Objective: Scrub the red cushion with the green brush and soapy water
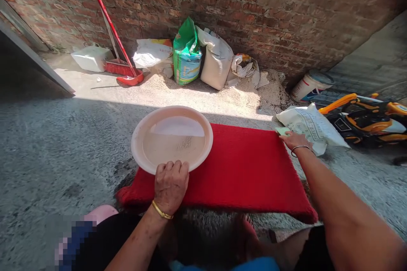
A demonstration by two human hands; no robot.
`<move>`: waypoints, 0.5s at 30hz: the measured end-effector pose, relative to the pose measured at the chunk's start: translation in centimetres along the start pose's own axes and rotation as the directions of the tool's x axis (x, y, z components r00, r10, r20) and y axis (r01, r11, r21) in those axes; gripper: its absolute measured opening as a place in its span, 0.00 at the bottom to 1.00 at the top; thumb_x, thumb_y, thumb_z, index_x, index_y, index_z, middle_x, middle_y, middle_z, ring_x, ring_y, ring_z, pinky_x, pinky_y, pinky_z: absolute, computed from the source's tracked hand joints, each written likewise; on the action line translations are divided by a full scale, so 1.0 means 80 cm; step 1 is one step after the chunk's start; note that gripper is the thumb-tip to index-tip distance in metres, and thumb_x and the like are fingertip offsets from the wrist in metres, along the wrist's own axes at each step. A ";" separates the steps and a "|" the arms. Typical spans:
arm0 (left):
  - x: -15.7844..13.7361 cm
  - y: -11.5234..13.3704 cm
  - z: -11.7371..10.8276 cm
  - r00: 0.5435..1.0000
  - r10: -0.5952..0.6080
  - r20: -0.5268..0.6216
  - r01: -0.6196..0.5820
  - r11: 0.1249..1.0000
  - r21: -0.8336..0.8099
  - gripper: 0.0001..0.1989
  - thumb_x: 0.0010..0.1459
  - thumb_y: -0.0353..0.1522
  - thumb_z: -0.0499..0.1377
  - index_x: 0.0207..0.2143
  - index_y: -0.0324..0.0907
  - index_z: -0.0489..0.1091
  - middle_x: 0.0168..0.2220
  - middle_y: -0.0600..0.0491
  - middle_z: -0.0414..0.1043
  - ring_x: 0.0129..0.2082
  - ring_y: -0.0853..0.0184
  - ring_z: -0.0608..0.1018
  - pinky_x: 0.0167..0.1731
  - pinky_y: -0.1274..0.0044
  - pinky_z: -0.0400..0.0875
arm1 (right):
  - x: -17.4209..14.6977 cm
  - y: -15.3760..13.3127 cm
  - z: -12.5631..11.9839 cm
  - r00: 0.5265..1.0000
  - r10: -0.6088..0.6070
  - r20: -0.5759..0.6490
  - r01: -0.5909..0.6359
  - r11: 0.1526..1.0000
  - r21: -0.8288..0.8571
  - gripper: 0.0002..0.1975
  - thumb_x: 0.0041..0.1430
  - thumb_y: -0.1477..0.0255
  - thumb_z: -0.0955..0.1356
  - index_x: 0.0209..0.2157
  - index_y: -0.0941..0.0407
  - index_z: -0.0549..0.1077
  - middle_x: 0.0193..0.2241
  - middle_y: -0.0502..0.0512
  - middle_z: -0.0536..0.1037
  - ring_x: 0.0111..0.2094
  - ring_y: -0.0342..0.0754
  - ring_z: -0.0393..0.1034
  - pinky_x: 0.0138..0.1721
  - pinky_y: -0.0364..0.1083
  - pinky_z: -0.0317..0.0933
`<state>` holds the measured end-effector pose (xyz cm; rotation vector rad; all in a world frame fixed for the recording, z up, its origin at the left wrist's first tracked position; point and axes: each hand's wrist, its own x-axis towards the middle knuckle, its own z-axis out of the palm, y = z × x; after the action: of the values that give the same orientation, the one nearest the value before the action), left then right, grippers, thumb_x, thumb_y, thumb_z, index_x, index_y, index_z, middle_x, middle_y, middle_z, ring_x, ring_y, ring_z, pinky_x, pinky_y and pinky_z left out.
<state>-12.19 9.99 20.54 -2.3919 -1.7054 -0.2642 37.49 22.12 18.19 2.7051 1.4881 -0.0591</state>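
A pale pink plastic basin [140, 148] rests on the left end of a low surface covered in red fabric [244, 165]. It seems to hold shallow water, with a speckled patch near the middle. My left hand [171, 184], with a gold bangle at the wrist, is closed over the basin's near rim. Out at the far right corner of the red cover, my right hand [295, 140] has its fingers on a small, flat, light green piece [282, 131]. Whether that is a cloth or a sponge I cannot tell.
Along the brick wall stand a white box [92, 58], a red broom and dustpan [130, 78], a green bag [187, 59], a white sack [216, 60] and a bucket [311, 86]. Another sack [310, 126] and a yellow-black toy vehicle [365, 120] are at right.
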 end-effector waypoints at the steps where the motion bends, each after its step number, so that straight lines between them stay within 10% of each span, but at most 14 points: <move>1: 0.000 0.000 0.001 1.000 -0.005 -0.016 0.005 1.000 0.005 0.07 0.60 0.29 0.55 0.36 0.43 0.73 0.30 0.49 0.72 0.34 0.59 0.71 0.36 0.67 0.56 | -0.005 0.020 -0.006 0.994 0.107 -0.008 -0.107 0.994 -0.029 0.28 0.56 0.53 0.64 0.49 0.58 0.77 0.48 0.79 0.70 0.48 0.73 0.66 0.43 0.69 0.56; 5: -0.001 0.000 0.004 0.997 -0.004 -0.073 0.005 1.000 0.008 0.07 0.60 0.28 0.55 0.34 0.43 0.73 0.29 0.51 0.72 0.33 0.60 0.71 0.35 0.67 0.57 | -0.037 0.032 -0.025 0.957 0.281 0.075 -0.278 0.959 -0.050 0.30 0.58 0.52 0.62 0.56 0.54 0.72 0.55 0.76 0.65 0.53 0.71 0.63 0.47 0.65 0.55; 9: -0.001 -0.001 0.007 0.995 -0.007 -0.096 0.008 1.000 0.012 0.07 0.60 0.28 0.55 0.33 0.43 0.73 0.29 0.51 0.72 0.33 0.60 0.72 0.35 0.67 0.56 | -0.073 -0.053 -0.023 0.993 -0.086 0.086 0.082 0.996 0.047 0.29 0.62 0.53 0.61 0.61 0.49 0.66 0.53 0.66 0.68 0.53 0.60 0.65 0.50 0.55 0.57; 15: -0.002 -0.003 0.007 0.994 0.022 -0.107 -0.019 0.999 0.033 0.07 0.60 0.28 0.55 0.34 0.43 0.73 0.29 0.51 0.72 0.32 0.59 0.72 0.35 0.67 0.56 | -0.143 -0.233 -0.011 0.820 -0.569 0.060 0.563 0.821 0.095 0.25 0.62 0.54 0.63 0.58 0.46 0.68 0.48 0.59 0.70 0.48 0.53 0.66 0.47 0.49 0.58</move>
<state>-12.41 10.07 20.01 -2.3268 -1.6254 -0.3530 15.64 22.53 19.22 2.1622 2.2408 -0.2538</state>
